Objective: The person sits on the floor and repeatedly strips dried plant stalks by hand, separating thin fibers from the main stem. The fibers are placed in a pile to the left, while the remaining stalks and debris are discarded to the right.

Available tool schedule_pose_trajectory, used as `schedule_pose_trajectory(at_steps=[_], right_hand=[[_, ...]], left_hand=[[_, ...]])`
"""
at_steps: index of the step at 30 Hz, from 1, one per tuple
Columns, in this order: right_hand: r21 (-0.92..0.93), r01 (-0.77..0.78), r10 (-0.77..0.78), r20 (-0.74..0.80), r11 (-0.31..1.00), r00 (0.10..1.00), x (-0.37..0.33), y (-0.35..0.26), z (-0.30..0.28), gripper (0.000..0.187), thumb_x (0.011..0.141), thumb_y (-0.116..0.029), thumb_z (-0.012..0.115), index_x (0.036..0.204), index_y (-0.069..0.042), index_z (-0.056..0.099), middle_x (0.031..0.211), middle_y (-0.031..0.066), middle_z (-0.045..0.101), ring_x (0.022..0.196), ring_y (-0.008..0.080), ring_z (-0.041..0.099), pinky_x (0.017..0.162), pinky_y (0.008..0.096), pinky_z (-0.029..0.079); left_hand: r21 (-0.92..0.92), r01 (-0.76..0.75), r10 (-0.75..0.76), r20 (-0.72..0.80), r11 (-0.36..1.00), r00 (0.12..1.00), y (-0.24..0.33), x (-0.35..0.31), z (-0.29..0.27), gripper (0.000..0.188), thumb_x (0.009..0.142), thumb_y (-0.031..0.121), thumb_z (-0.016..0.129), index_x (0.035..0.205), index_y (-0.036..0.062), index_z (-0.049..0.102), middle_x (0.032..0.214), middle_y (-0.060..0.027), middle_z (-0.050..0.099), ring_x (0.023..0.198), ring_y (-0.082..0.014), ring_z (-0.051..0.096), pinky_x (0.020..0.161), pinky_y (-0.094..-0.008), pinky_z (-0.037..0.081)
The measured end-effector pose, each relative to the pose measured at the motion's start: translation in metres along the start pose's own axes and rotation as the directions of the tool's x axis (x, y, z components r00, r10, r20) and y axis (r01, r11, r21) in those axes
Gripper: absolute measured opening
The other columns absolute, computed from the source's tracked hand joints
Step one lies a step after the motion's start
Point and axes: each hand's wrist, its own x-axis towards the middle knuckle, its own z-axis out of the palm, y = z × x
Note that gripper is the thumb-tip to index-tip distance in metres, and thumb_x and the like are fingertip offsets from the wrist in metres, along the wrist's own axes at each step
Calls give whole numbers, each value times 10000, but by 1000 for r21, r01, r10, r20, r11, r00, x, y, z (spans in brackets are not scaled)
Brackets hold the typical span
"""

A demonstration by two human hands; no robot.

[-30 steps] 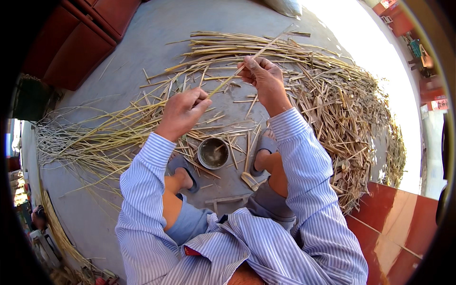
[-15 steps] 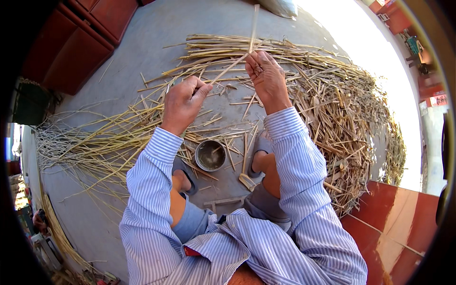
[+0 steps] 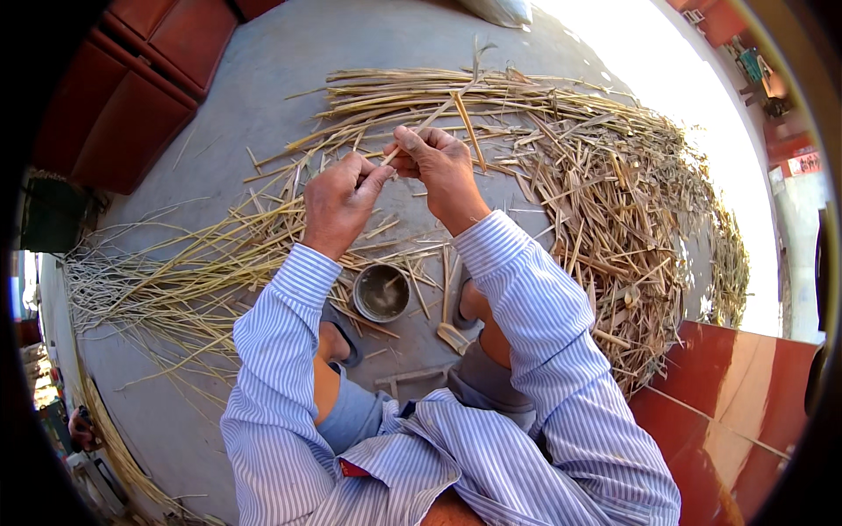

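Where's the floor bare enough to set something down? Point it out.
Mostly bare floor lies between the red furniture and the long stalk bundle, and below the thin stalks, beside the left sleeve. Crowded: around the bowl and across the straw heap.

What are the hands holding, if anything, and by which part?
A thin stalk: the left hand and right hand grip it close together, toward its near end; the far part sticks out beyond the right.
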Motion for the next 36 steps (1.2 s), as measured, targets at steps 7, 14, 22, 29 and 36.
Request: schedule_pose_trajectory(at_steps=[7, 14, 22, 29, 36], right_hand=[[-39, -70, 68, -65, 997, 996, 3, -2, -2, 283, 893, -276, 729, 834, -22, 616, 772, 82, 697, 660, 134, 669, 583, 243, 507], [-24, 0, -5, -201, 1000, 979, 20, -33, -47, 238, 887, -273, 737, 855, -52, 656, 785, 60, 707, 644, 115, 676, 566, 220, 520], [370, 266, 47, -655, 890, 754, 45, -69, -177, 307, 969, -360, 613, 974, -53, 629, 854, 44, 687, 779, 135, 663, 650, 259, 527], [194, -75, 56, 103, 978, 993, 22, -33, -64, 282, 979, -242, 602, 1142, -12, 607, 1081, 117, 696, 903, 158, 675, 742, 275, 558], [55, 20, -14, -103, 998, 995, 24, -25, -43, 216, 932, -277, 679, 943, -62, 668, 898, 68, 720, 737, 112, 680, 611, 230, 533]], left_hand=[[260, -209, 229, -49, 943, 972, -1, -1, 0, 251, 869, 293, 704, 800, 74, 603, 693, -101, 624, 616, -299, 618, 530, -402, 456], [296, -288, 293, 30, 911, 956, 3, -11, -21, 214, 848, 230, 729, 775, 70, 607, 674, -89, 609, 600, -292, 596, 527, -395, 431], [192, -278, 274, 50, 941, 961, -13, -25, -40, 228, 858, 256, 717, 779, 80, 594, 697, -92, 627, 586, -291, 604, 510, -396, 443], [248, -266, 258, 67, 931, 964, -10, -23, -43, 215, 848, 222, 738, 775, 65, 612, 677, -83, 635, 589, -258, 611, 522, -368, 442], [250, -293, 293, 36, 923, 955, -14, -26, -45, 224, 842, 226, 739, 768, 76, 590, 678, -86, 617, 574, -278, 601, 499, -383, 437]])
